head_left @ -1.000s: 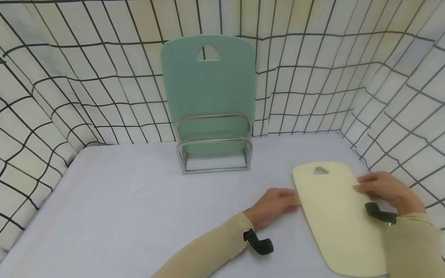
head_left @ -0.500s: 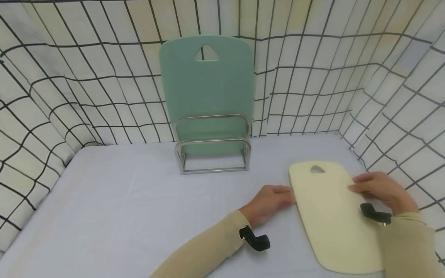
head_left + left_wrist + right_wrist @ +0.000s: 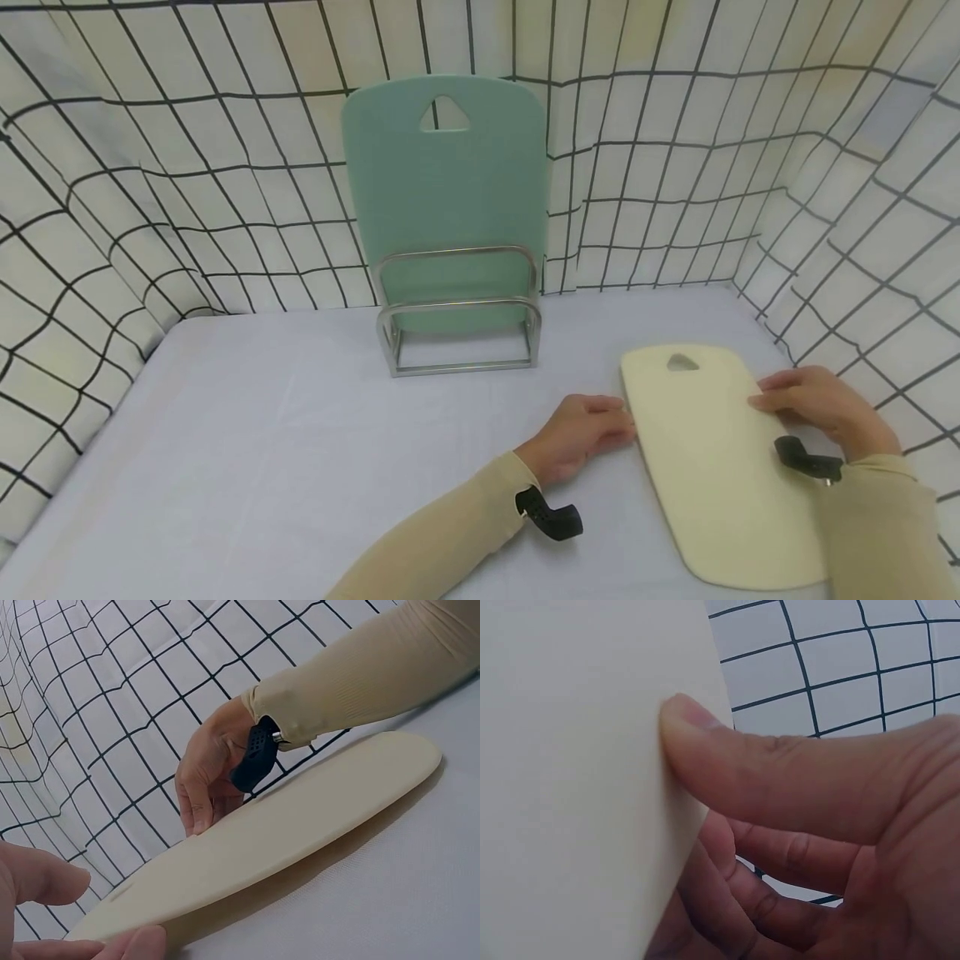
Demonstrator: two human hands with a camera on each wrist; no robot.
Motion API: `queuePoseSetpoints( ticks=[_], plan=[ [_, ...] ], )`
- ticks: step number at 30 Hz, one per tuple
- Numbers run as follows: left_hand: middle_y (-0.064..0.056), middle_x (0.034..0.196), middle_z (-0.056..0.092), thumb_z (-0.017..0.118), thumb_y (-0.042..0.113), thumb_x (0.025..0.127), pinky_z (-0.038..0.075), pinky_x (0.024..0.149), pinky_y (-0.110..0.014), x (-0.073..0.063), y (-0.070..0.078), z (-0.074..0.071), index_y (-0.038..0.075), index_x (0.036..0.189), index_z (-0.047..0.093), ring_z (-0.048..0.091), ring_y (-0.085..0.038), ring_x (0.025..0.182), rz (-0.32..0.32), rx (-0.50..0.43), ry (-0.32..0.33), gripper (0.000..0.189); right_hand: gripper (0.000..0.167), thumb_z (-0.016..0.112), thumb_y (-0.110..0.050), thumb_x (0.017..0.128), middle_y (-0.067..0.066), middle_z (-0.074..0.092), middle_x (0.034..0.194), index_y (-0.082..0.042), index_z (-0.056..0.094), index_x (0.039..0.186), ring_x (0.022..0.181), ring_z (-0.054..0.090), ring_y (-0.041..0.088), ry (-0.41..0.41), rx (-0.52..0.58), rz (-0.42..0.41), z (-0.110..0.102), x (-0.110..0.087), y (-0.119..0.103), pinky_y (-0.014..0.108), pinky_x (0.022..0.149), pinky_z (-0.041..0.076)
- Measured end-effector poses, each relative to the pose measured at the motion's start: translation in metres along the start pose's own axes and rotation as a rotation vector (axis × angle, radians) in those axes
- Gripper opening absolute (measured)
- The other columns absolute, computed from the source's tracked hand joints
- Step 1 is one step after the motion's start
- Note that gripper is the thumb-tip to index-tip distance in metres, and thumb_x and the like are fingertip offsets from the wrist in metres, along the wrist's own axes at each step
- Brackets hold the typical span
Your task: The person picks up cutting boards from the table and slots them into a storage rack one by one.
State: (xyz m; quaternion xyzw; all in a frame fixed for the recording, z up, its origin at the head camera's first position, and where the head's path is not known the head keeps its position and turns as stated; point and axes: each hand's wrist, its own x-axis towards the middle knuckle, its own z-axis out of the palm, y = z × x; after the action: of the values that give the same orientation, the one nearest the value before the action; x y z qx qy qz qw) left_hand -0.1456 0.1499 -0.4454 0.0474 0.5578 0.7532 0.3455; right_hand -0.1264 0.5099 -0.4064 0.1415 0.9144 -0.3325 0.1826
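A cream cutting board (image 3: 720,467) with a triangular hole lies on the right of the table, and in the left wrist view its near edge stands raised off the cloth. My right hand (image 3: 828,408) pinches its right edge, thumb (image 3: 697,742) on the top face and fingers curled beneath. At the opposite edge is my left hand (image 3: 577,437), its fingertips (image 3: 146,943) touching the board's rim while the thumb stays apart above it. A green cutting board (image 3: 450,183) stands upright in a metal rack (image 3: 461,302) at the back middle.
White cloth (image 3: 225,433) covers the table. Grid-patterned fabric walls (image 3: 660,167) enclose the back and sides, the right one close beside my right hand. Black wrist mounts (image 3: 551,517) stick out from both sleeves.
The cream cutting board has shifted slightly left and away from me, with both hands moving along at its edges. The green board and rack stay in place.
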Motion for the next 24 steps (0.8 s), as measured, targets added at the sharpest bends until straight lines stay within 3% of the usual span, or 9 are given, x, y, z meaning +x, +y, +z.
queuePoseSetpoints(
  ticks=[3, 6, 9, 13, 24],
  plan=[
    [-0.018, 0.136, 0.065, 0.067, -0.001, 0.093, 0.058, 0.102, -0.03, 0.0, 0.0, 0.0, -0.01, 0.141, 0.055, 0.069, -0.013, 0.102, 0.002, 0.018, 0.015, 0.051, 0.094, 0.073, -0.052, 0.092, 0.037, 0.052, 0.145, 0.016, 0.039, 0.148, 0.122, 0.063, 0.044, -0.005, 0.008, 0.003, 0.001, -0.001, -0.002, 0.062, 0.103, 0.05],
    [-0.016, 0.133, 0.067, 0.068, -0.001, 0.093, 0.059, 0.1, -0.029, 0.0, 0.0, 0.0, -0.009, 0.137, 0.06, 0.069, -0.011, 0.099, 0.005, 0.034, 0.023, 0.045, 0.094, 0.074, -0.051, 0.092, 0.037, 0.052, 0.144, 0.016, 0.04, 0.147, 0.12, 0.063, 0.042, 0.0, 0.01, 0.006, 0.003, -0.001, -0.002, 0.06, 0.101, 0.051],
    [-0.013, 0.124, 0.071, 0.068, -0.001, 0.093, 0.06, 0.098, -0.03, -0.001, 0.001, 0.001, -0.008, 0.128, 0.067, 0.07, -0.011, 0.095, 0.013, 0.047, 0.025, 0.036, 0.089, 0.075, -0.046, 0.092, 0.035, 0.058, 0.138, 0.018, 0.043, 0.144, 0.107, 0.068, 0.027, 0.01, 0.005, -0.012, 0.004, 0.001, -0.003, 0.042, 0.091, 0.058],
    [-0.013, 0.12, 0.073, 0.068, 0.001, 0.094, 0.06, 0.097, -0.031, -0.003, 0.003, 0.002, -0.007, 0.125, 0.069, 0.072, -0.012, 0.096, 0.025, 0.066, 0.023, 0.032, 0.083, 0.076, -0.041, 0.092, 0.031, 0.066, 0.128, 0.019, 0.047, 0.141, 0.093, 0.067, 0.01, 0.012, -0.007, -0.046, 0.005, 0.004, -0.005, 0.023, 0.077, 0.055],
    [-0.013, 0.127, 0.068, 0.065, -0.002, 0.093, 0.061, 0.096, -0.033, -0.003, 0.004, 0.001, -0.007, 0.136, 0.061, 0.069, -0.014, 0.102, 0.047, 0.06, 0.045, 0.043, 0.077, 0.076, -0.038, 0.093, 0.027, 0.071, 0.12, 0.018, 0.049, 0.138, 0.092, 0.069, 0.013, 0.019, -0.01, -0.061, 0.01, 0.004, -0.014, 0.025, 0.077, 0.055]
  ],
)
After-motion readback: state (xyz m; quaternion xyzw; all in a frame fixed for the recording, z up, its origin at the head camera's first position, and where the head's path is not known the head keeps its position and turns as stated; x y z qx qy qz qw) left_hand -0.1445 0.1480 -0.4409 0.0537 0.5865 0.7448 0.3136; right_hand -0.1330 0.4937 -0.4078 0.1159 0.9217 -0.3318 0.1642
